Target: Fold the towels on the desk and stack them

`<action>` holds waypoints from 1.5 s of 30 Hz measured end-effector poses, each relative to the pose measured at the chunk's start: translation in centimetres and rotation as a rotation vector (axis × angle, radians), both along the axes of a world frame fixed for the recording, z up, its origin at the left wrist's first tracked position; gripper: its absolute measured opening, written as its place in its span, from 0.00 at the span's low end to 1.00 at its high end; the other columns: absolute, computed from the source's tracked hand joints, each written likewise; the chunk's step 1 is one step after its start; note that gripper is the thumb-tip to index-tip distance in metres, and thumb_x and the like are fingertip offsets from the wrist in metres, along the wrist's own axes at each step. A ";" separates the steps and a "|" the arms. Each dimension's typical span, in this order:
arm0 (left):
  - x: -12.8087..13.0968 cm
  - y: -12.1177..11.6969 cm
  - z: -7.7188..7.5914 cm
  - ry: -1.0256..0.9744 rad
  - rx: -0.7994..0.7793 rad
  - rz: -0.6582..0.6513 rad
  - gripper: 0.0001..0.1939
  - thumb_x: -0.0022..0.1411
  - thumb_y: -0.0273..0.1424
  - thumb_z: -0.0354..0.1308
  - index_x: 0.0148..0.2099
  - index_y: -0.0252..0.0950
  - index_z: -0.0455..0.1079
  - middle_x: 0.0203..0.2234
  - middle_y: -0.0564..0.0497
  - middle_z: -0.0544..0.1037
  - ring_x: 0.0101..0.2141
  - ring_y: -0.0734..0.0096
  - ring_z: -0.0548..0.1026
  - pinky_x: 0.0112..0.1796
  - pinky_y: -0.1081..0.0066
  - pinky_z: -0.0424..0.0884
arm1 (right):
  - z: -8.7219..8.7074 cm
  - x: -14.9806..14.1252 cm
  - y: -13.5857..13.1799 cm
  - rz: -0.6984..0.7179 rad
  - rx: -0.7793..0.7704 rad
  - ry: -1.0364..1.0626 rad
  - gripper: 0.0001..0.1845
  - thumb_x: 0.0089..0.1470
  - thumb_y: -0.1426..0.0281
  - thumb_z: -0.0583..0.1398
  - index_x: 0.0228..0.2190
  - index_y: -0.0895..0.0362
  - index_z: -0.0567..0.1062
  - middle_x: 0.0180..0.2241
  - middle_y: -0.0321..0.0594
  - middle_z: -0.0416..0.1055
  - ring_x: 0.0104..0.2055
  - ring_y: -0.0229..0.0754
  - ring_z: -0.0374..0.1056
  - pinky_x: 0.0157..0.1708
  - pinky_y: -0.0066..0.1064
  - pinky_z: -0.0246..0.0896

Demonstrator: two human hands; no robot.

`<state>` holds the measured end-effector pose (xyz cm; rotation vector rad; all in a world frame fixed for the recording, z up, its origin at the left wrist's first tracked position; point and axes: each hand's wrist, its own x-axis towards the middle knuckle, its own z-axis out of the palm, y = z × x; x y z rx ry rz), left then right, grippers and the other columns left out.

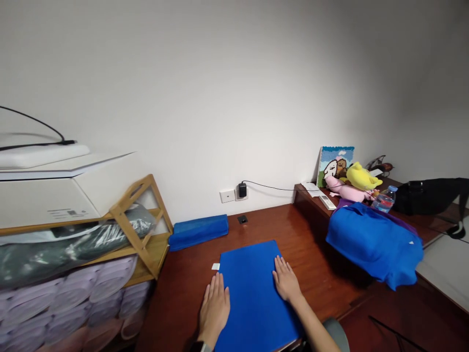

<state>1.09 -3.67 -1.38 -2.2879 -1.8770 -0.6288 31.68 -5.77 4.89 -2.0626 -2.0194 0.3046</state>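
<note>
A blue cloth [252, 298] lies flat on the reddish-brown wooden desk, with a small white tag [215, 266] sticking out at its left edge. On that left edge rests my left hand [215, 304], flat with its fingers stretched out. My right hand [286, 279] lies flat on the cloth's right edge, fingers extended. Neither hand grips anything. The near end of the cloth reaches the desk's front edge. Farther back on the left, against the wall, sits a folded blue cloth [198, 231].
At left, a wooden rack [148, 225] carries a white box [44, 198] and lilac containers [75, 293]. On the raised ledge at right are a blue garment [377, 244], plush toys [362, 177], a water bottle [384, 199] and a remote [327, 202]. A black charger [242, 189] is plugged into the wall.
</note>
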 end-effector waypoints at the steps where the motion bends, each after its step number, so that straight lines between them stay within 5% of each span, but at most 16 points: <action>1: -0.2 0.0 0.1 -0.002 0.022 -0.006 0.33 0.76 0.38 0.35 0.75 0.29 0.58 0.70 0.37 0.69 0.70 0.54 0.66 0.69 0.50 0.63 | 0.3 0.2 0.3 -0.001 -0.006 0.003 0.35 0.74 0.59 0.42 0.73 0.64 0.58 0.75 0.49 0.49 0.78 0.50 0.45 0.76 0.46 0.40; 8: 7.4 4.4 4.2 0.039 -0.009 -0.234 0.31 0.77 0.36 0.37 0.75 0.33 0.59 0.71 0.42 0.67 0.71 0.59 0.63 0.70 0.53 0.62 | 1.2 -6.4 4.8 0.231 0.091 0.091 0.34 0.75 0.61 0.42 0.73 0.62 0.58 0.75 0.45 0.49 0.78 0.46 0.43 0.76 0.44 0.40; 11: 6.0 5.6 2.5 0.044 -0.048 -0.149 0.31 0.75 0.36 0.38 0.74 0.32 0.61 0.70 0.39 0.69 0.70 0.55 0.66 0.69 0.49 0.63 | 0.5 -5.0 5.2 0.204 0.071 0.080 0.34 0.75 0.60 0.43 0.74 0.59 0.56 0.75 0.43 0.48 0.78 0.45 0.43 0.77 0.45 0.38; 16: 1.1 5.3 -1.0 0.001 0.126 -0.024 0.33 0.76 0.37 0.37 0.76 0.29 0.55 0.69 0.36 0.70 0.70 0.52 0.66 0.69 0.47 0.63 | 1.3 0.7 5.1 -0.072 -0.042 0.002 0.36 0.74 0.60 0.41 0.74 0.66 0.54 0.76 0.48 0.46 0.79 0.50 0.41 0.77 0.47 0.36; 18: 2.3 5.8 -0.4 -0.006 0.130 -0.095 0.32 0.76 0.36 0.38 0.76 0.31 0.54 0.70 0.38 0.68 0.71 0.54 0.65 0.69 0.48 0.63 | 1.9 0.1 5.8 -0.067 0.001 0.004 0.36 0.74 0.61 0.39 0.74 0.68 0.54 0.76 0.49 0.46 0.79 0.50 0.40 0.77 0.47 0.34; 24: 8.2 9.4 3.0 0.051 -0.078 -0.254 0.31 0.75 0.34 0.39 0.74 0.33 0.62 0.72 0.43 0.66 0.72 0.61 0.63 0.70 0.54 0.61 | 0.8 -6.0 8.6 0.276 0.073 0.094 0.34 0.74 0.61 0.41 0.74 0.61 0.56 0.76 0.44 0.48 0.78 0.46 0.43 0.77 0.44 0.37; 31: 1.4 10.2 1.9 0.030 -0.048 -0.006 0.33 0.75 0.35 0.34 0.74 0.26 0.60 0.71 0.35 0.67 0.71 0.52 0.64 0.70 0.46 0.60 | 1.6 0.3 8.7 0.021 -0.026 -0.004 0.35 0.74 0.61 0.42 0.74 0.64 0.54 0.76 0.48 0.47 0.79 0.50 0.42 0.77 0.48 0.36; 34: 3.1 10.0 2.1 0.032 -0.022 -0.114 0.33 0.75 0.36 0.35 0.75 0.27 0.58 0.72 0.36 0.64 0.73 0.53 0.60 0.72 0.47 0.57 | 2.0 -1.5 9.2 0.060 0.039 0.012 0.35 0.74 0.62 0.41 0.74 0.64 0.55 0.75 0.49 0.48 0.79 0.50 0.42 0.77 0.48 0.35; 39: 7.0 9.7 2.2 0.050 -0.078 -0.287 0.31 0.75 0.34 0.37 0.75 0.36 0.59 0.72 0.44 0.67 0.72 0.60 0.62 0.71 0.52 0.60 | 0.0 -6.5 9.6 0.272 0.110 0.094 0.34 0.75 0.61 0.41 0.74 0.59 0.57 0.75 0.44 0.51 0.78 0.45 0.45 0.76 0.43 0.39; 45: 0.8 10.1 2.4 -0.052 -0.167 -0.053 0.34 0.74 0.37 0.35 0.74 0.27 0.60 0.72 0.36 0.64 0.72 0.54 0.63 0.71 0.49 0.59 | -0.2 0.5 9.4 0.030 -0.005 0.082 0.36 0.73 0.60 0.43 0.74 0.63 0.54 0.76 0.47 0.47 0.79 0.48 0.41 0.77 0.45 0.33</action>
